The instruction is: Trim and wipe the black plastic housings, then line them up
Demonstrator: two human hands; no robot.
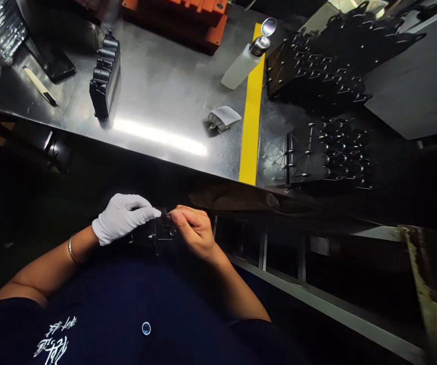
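In a white glove, my left hand [121,218] is closed, thumb and fingers pinched at the edge of a dark part with small shiny fittings [161,234]. The part hangs in front of my dark shirt, and its outline is lost against the black background. Bare and also closed, my right hand [195,230] pinches thumb to forefinger at the same part's upper edge. Something thin and tiny shows at those fingertips, too small to name. The two hands' fingertips are close together but apart, below the metal table's front edge.
On the metal table [157,91] stand a ribbed black plastic part [106,76], a white bottle [241,63], a crumpled white piece [224,117] and a cutter knife [39,86]. Orange blocks [180,20] sit behind. Right of the yellow tape [252,111] are black parts with metal pins [317,66].
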